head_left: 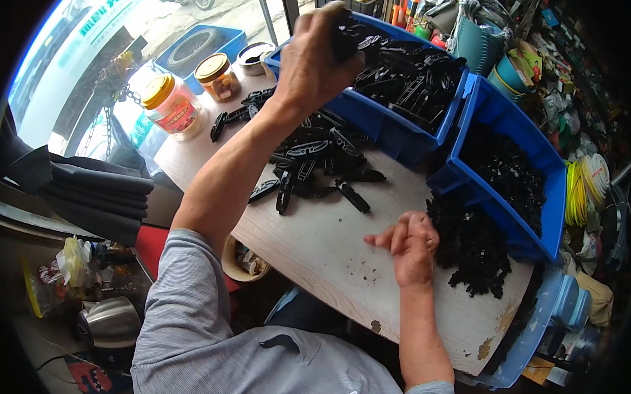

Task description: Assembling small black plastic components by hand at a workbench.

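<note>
The left hand point(319, 58) was up over the near blue bin point(394, 127), fingers curled around a dark bundle of black plastic strips point(345, 35), so this looked like the gathering step, with parts going between bin and desk point(341, 246). The bundle sat at the bin's near-left rim, its long axis seemingly running up and away from the person, though the fist hid most of it. The right hand point(409, 247) rested on the desk beside the heap of small black pieces point(470, 247), fingers loosely bent; whether they pinched a piece, I couldn't tell. Next would call for a steady hold, so no strips slip.
</note>
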Tool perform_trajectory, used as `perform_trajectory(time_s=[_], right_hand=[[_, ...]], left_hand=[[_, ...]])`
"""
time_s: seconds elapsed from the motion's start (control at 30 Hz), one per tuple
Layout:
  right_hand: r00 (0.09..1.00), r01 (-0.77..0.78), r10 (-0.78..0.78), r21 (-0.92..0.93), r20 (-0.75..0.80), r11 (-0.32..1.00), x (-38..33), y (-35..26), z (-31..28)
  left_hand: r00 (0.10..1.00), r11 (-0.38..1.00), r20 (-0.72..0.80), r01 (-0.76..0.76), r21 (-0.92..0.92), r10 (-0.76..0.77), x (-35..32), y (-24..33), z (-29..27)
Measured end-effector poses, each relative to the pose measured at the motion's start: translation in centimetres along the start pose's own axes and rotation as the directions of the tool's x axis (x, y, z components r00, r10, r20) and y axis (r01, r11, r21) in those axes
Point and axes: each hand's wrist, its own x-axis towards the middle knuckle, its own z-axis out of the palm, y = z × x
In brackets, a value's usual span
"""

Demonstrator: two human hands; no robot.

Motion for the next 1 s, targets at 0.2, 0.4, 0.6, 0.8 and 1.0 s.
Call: perform_trajectory(time_s=[0.2,0.4,0.6,0.8,1.0], right_hand=[[0.99,-0.026,0.032,-0.047,0.134,0.999,0.1,-0.3,-0.9],[0.984,0.02,-0.034,0.086,0.175,0.996,0.0,0.1,-0.8],[0.994,0.092,-0.085,0.116,-0.066,0.989,0.0,-0.2,0.7],[0.993,0.06,-0.048,0.108,-0.107,0.992,0.0,-0.7,1.0],[0.999,0.046,-0.045,0.029,-0.016,0.999,0.1,0.3,-0.3]], left_hand=[[0.998,0.997,-0.024,0.067,0.031,-0.066,-6.8,-0.9,-3.2],[0.984,0.96,0.116,0.104,0.261,-0.138,-11.3,-2.9,-3.0],[0.983,0.944,0.077,0.137,0.299,-0.167,-12.4,-4.0,-3.1],[0.977,0.956,0.008,0.208,0.208,-0.214,-12.0,-4.2,-3.3],[0.996,0.976,0.079,-0.049,0.213,0.033,-9.1,0.7,-2.1]])
